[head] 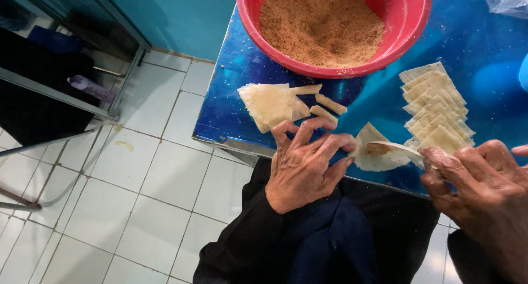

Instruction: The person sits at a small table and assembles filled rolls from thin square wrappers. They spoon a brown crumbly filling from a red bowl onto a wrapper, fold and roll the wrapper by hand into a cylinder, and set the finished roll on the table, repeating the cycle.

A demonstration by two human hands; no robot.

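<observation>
Head view: my left hand [308,163] and right hand [478,179] both pinch a filled wrapper [379,152] at the counter's [231,91] near edge.

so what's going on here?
A seated person is folding a thin pastry wrapper with brown crumb filling inside, at the edge of a blue table. The left hand pins one side and the right hand pinches the other edge over. A red bowl of filling sits behind, folded pieces stacked to the right, unfilled wrappers to the left.
</observation>
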